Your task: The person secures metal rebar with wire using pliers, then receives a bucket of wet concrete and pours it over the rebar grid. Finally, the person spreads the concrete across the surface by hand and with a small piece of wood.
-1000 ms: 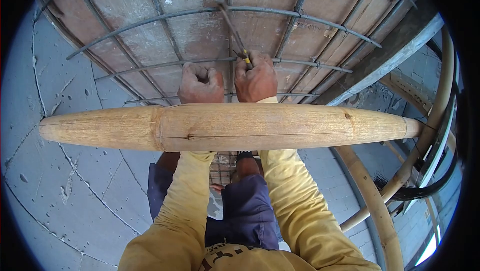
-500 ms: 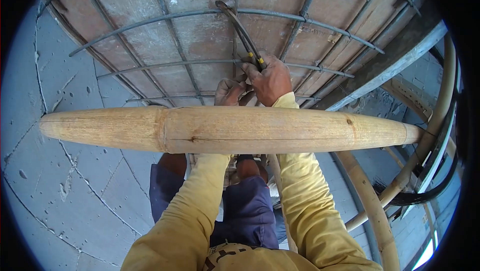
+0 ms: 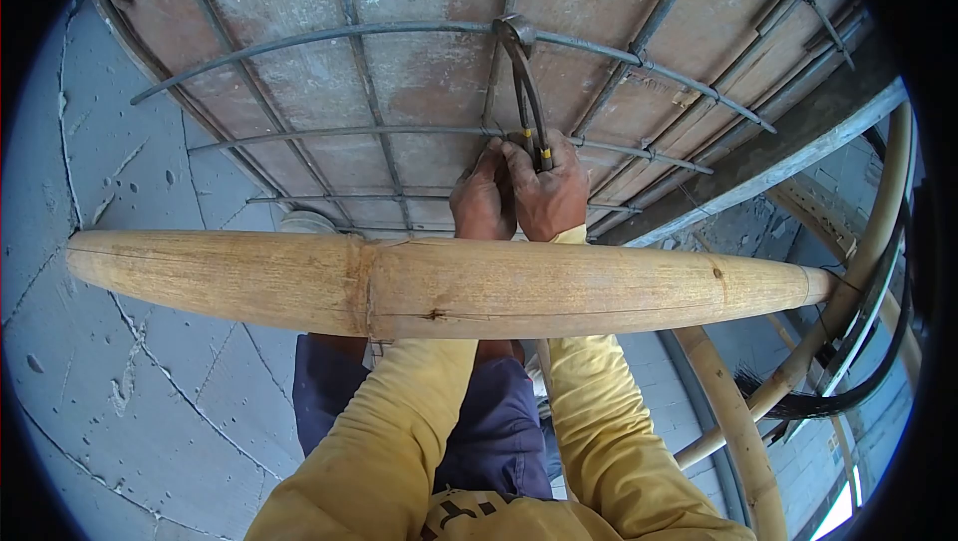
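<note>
My right hand is closed around the handles of a pair of pincers, which have yellow bands. Their round head points away from me, over a curved steel bar. My left hand is pinched shut right beside it, fingertips meeting near a crossing of the rebar grid. Whatever lies between those fingertips is too small to make out. Both forearms, in yellow sleeves, pass under a thick bamboo pole that spans the view in front of me.
Brownish panels lie behind the rebar. A grey block wall stands at left. To the right are a long beam, more bamboo poles and a bundle of thin black wire.
My left hand has come up beside the right, its fingertips now at the rebar crossing. The pincers stay in my right hand. The view has shifted, so the bamboo pole sits lower.
</note>
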Available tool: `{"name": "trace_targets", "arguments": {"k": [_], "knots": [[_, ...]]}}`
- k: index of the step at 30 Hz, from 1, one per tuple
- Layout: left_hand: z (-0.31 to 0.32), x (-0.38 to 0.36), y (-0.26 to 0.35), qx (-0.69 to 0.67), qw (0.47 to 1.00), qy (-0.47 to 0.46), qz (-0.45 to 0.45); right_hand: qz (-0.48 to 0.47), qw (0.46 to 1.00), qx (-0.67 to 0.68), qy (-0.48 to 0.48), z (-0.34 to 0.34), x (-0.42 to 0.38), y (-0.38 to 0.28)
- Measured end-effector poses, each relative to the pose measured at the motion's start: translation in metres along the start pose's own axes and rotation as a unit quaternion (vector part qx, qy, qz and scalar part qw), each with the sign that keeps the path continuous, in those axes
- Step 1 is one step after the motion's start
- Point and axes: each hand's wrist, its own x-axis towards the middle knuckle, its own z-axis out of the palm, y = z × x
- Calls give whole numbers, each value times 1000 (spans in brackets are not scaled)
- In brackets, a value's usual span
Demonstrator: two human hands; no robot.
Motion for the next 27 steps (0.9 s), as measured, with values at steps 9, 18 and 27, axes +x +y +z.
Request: {"name": "trace_targets", "arguments": {"k": [9, 18, 27], "knots": [[7, 2, -19, 140, 955, 142, 219, 0, 999, 2, 32, 5, -8, 4], [20, -17, 0, 426, 850, 217, 220, 64, 986, 157, -6, 17, -8, 14], [6, -19, 32, 629, 721, 147, 252, 85, 976, 197, 38, 32, -16, 26]]}}
